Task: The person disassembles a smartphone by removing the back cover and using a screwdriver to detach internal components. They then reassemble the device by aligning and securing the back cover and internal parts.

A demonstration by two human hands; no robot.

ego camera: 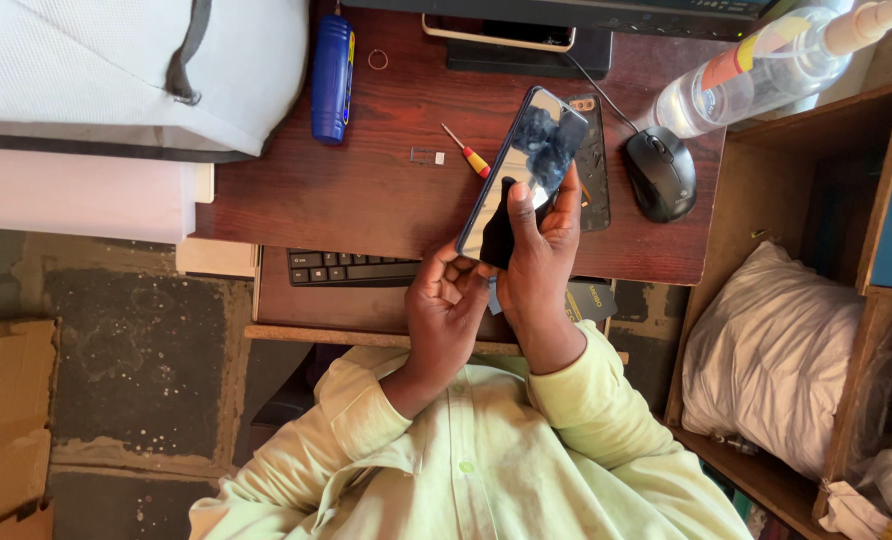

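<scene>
A smartphone [526,165] is held tilted above a dark wooden counter [366,190], the right hand [541,260] gripping its body with fingers wrapped around it, the left hand [446,310] clasping its lower edge. Beside the phone lie a small screwdriver [468,152] and a black mouse [661,172]; beyond it, a blue canister [332,75].

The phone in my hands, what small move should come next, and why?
Probably lay the phone flat on the desk before picking up a tool. Both hands are taken: the right hand grips it tilted, thumb on the glass, and the left hand supports its lower edge. The screwdriver and small tray lie out of reach of busy fingers.
</scene>
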